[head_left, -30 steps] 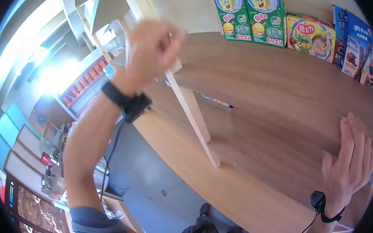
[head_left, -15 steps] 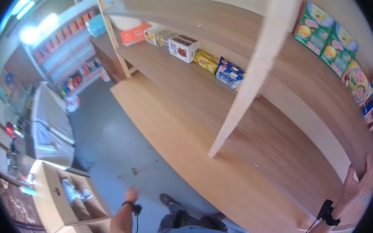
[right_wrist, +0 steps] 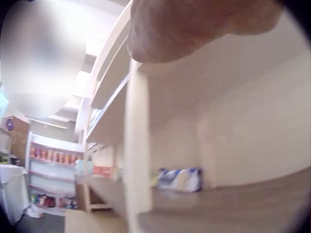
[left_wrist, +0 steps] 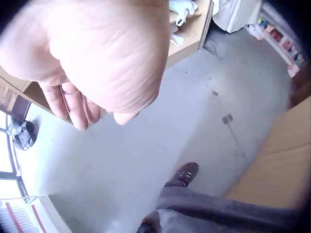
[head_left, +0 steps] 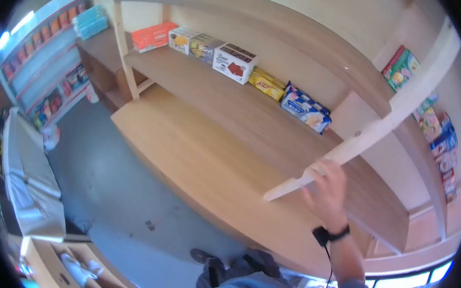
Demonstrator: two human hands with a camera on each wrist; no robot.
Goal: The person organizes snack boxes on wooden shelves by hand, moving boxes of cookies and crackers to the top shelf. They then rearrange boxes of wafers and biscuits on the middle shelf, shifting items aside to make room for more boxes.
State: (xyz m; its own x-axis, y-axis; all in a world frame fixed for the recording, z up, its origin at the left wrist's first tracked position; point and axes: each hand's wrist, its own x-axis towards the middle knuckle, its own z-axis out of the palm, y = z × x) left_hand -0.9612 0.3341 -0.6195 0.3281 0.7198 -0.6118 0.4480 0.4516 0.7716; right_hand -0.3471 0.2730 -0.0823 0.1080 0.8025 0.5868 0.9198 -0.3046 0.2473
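Observation:
My right hand (head_left: pixel 327 193) is raised in front of the wooden shelf post (head_left: pixel 381 128), its fingertips overlapping the post's lower part in the head view. Nothing shows held in it. The right wrist view has only part of that hand (right_wrist: pixel 199 29) at the top, with the upright post (right_wrist: pixel 138 145) below. My left hand (left_wrist: pixel 107 58) hangs low over the grey floor, fingers loosely bent and holding nothing. At the bottom edge of the head view, just its fingertips appear.
Along the middle shelf (head_left: pixel 208 86) stand an orange box (head_left: pixel 153 37), a white box (head_left: pixel 235 63), a yellow pack (head_left: pixel 267 84) and a blue pack (head_left: pixel 305 107). Green boxes (head_left: pixel 401 67) stand behind the post. A wooden unit (head_left: pixel 45 265) with compartments is at the lower left.
My right hand has left the shelf edge at the far right and moved left to the post. The left hand has dropped from high up to low. The view has turned left along the shelves.

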